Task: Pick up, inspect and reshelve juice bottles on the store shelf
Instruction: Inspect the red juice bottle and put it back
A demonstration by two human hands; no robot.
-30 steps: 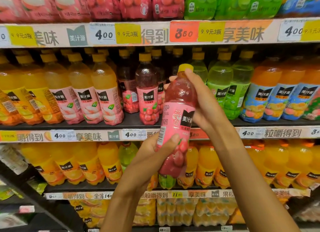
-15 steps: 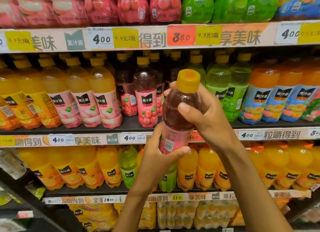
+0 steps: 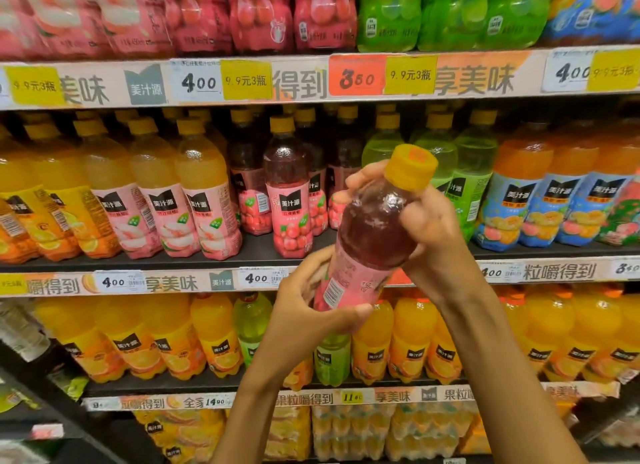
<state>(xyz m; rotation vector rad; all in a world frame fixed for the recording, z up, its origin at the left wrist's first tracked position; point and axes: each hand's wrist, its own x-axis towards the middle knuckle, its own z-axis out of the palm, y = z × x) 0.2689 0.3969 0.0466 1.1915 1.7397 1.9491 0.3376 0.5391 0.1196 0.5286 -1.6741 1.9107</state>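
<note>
At frame centre, the red-juice plastic bottle with pink label and yellow cap (image 3: 372, 235) has tipped from upright, cap now toward the camera. The right hand (image 3: 433, 228) wraps its shoulder; the left hand (image 3: 311, 307) pinches its base. Inspection is likely continuing, reshelving pending.

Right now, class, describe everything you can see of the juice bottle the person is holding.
The held bottle looks like clear plastic filled with dark red juice, topped by a yellow screw cap and wrapped in a pink label with a barcode. It is tilted, cap leaning toward the upper right, in front of the middle shelf. The left hand holds its lower labelled part; the right hand wraps its shoulder just under the cap.
</note>
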